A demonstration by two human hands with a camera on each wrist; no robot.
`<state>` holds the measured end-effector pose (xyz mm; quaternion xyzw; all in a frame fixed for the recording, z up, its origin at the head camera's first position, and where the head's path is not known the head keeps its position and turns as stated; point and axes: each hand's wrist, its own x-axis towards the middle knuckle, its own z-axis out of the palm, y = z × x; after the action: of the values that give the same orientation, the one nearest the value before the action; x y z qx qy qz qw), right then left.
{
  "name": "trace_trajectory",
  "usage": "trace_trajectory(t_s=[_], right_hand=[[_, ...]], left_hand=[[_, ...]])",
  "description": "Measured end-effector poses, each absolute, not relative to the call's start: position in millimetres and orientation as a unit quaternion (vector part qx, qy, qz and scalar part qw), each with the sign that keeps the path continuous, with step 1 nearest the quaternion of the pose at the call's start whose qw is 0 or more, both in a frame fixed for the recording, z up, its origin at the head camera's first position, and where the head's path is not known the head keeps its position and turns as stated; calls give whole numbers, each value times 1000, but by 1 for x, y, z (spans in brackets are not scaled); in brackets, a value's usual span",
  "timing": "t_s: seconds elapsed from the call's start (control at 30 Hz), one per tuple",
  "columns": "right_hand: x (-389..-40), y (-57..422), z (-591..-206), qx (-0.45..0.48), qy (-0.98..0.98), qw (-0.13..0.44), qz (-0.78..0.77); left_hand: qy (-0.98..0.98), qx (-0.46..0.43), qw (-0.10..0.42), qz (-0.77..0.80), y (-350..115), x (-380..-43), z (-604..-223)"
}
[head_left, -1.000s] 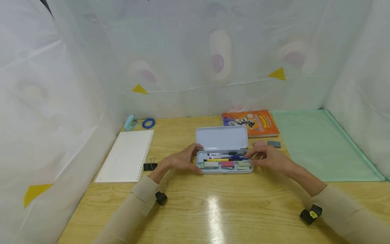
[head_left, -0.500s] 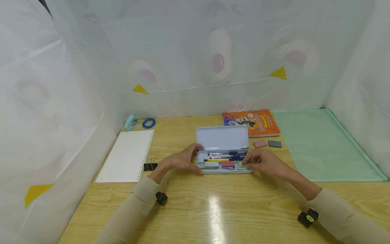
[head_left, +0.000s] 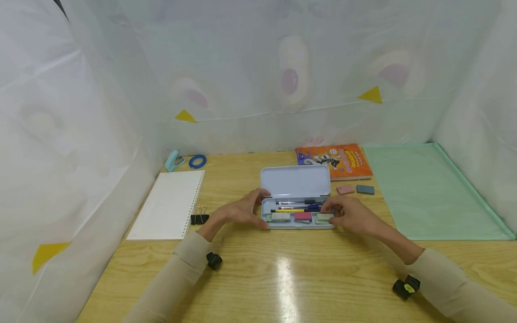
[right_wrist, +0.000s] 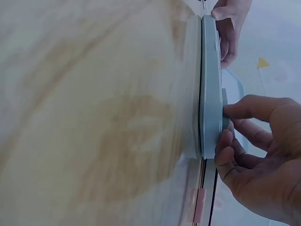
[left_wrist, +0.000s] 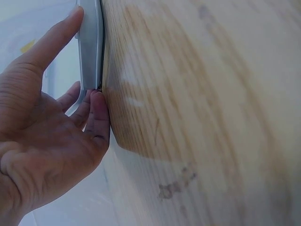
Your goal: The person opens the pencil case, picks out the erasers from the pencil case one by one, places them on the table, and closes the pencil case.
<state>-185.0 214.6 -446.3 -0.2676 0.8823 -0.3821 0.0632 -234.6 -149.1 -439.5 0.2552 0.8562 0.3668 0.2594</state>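
Note:
A pale blue pencil case (head_left: 295,181) lies on the table, lid raised at the back. My left hand (head_left: 242,209) holds its left end, thumb at the front corner and fingers behind. Inside are a clear pen (head_left: 291,203), a blue pen (head_left: 312,207) and a yellow-and-black pen (head_left: 288,211). In front of them lie a white eraser (head_left: 280,216), a pink eraser (head_left: 302,216) and a pale green eraser (head_left: 323,217) in the right compartment. My right hand (head_left: 355,215) pinches the green eraser; the right wrist view shows the thumb against this eraser (right_wrist: 225,109).
Behind the case lie an orange book (head_left: 351,162), a rose eraser (head_left: 345,189) and a blue-grey eraser (head_left: 365,189). A green mat (head_left: 436,193) covers the right side. On the left are a notepad (head_left: 167,204), a binder clip (head_left: 199,219), blue tape (head_left: 197,161) and a stapler (head_left: 174,161).
My right hand has come from the pens at the case's right end down to the green eraser in the front compartment. The left hand keeps its hold on the case.

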Motion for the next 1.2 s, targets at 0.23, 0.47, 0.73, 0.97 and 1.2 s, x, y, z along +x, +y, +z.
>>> trace_trajectory(t_s=[0.23,0.47,0.73,0.97,1.2], right_hand=[[-185,219,-442,-258,882,61,-389],[-186,235,-440,-233,886,44,-398],[-198,255,-438,-178,896,31,-406],[-209,270,-443,-163,893,45,-417],[-213,271,-444,-130,917,46,-373]], left_hand=[[853,259,258,371,-149,-235,-440],[855,258,260,368,-149,-235,-440],[856,258,261,364,-150,-236,-441],[857,256,260,364,-149,-235,-439],[856,258,258,366,-148,-234,-437]])
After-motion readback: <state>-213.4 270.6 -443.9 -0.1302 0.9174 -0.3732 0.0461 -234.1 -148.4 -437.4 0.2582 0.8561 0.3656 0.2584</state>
